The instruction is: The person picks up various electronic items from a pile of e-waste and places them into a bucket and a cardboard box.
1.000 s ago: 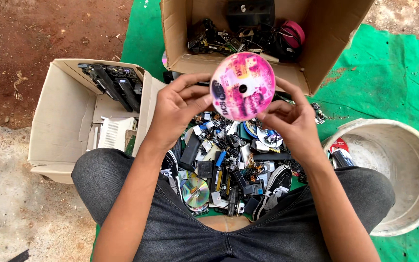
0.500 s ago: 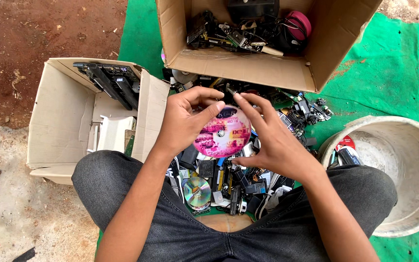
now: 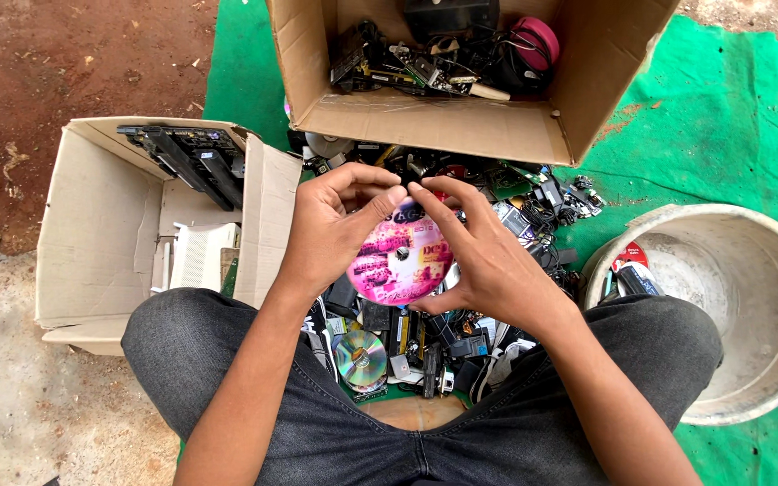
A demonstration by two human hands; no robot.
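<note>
Both forearms reach forward from the lower edge of the view and converge over the lap, the knees spread wide in dark grey trousers. The left hand is turned back-up, wrist slightly bent, its fingers curled inward and the thumb stretched toward the other hand. The right hand mirrors it — back toward the camera, fingers long and angled up to the left, the index finger extended furthest. The fingertips of the two hands meet, or nearly meet, at the top — touching cannot be told for certain. Both hands are partly closed in a pinching hold.
</note>
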